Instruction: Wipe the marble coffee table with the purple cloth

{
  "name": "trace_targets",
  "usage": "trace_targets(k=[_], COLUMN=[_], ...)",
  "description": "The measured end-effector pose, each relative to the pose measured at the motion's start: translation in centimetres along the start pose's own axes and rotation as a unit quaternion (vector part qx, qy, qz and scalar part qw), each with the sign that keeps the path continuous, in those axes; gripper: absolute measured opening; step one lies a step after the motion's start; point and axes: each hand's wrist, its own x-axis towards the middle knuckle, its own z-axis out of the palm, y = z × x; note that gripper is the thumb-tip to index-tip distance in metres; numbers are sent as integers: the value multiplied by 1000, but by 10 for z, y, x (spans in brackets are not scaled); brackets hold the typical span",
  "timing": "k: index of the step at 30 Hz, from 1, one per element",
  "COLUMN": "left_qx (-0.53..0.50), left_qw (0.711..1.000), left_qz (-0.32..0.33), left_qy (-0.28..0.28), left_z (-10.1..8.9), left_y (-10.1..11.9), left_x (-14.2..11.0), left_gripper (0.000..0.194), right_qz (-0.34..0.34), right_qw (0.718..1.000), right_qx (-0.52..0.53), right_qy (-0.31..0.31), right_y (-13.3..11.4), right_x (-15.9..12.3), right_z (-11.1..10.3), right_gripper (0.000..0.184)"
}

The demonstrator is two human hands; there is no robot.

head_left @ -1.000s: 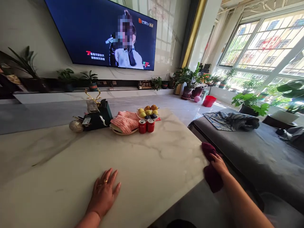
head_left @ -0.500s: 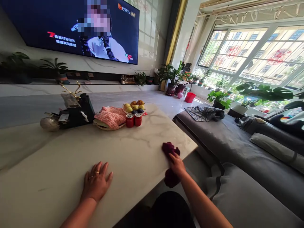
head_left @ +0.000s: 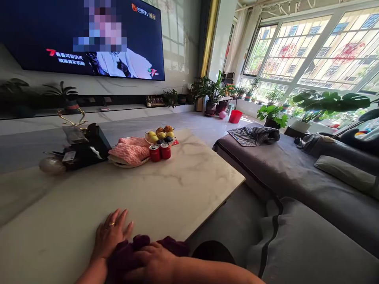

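My left hand [head_left: 111, 232] lies flat on the pale marble-patterned table [head_left: 189, 189], fingers stretched out, a ring on one finger. Close beside it, at the table's near edge, my right hand [head_left: 154, 258] presses on a dark purple cloth [head_left: 126, 252]. Folds of the cloth stick out on both sides of the right hand, and its left part reaches the left wrist. Some of the right fingers are hidden against the cloth.
Farther back on the table are two red cans [head_left: 160, 152], a fruit bowl [head_left: 160, 136], a pink cloth [head_left: 130, 150] on a tray, and a black box [head_left: 102, 142]. A grey-covered sofa [head_left: 266, 169] borders the right side.
My right hand has swept the purple cloth from the table's right edge leftward and nearer to me, up to the left hand. The left hand stays flat; the view has shifted slightly.
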Motion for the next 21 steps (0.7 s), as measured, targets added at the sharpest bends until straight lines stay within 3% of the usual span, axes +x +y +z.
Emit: trace_targets(k=[4, 8, 12, 16, 21], left_qx=[-4, -23, -31, -41, -34], left_qw=[1000, 1000, 999, 999, 999], left_qz=[6, 6, -5, -10, -1], left_qy=[2, 0, -17, -25, -15], left_z=[2, 1, -2, -3, -3], left_y=[-2, -2, 0, 1, 1], left_x=[2, 2, 3, 4, 4], left_gripper=[66, 72, 72, 70, 74], right_qz=[-28, 72, 185, 366, 538], right_qw=[993, 986, 976, 919, 824], right_qx=[-114, -147, -85, -68, -87], right_qy=[31, -5, 82, 129, 152], right_y=[17, 69, 130, 203, 291], right_x=[1, -9, -24, -52, -119], right_z=[-21, -76, -128, -171, -224], right_gripper=[40, 54, 52, 41, 48])
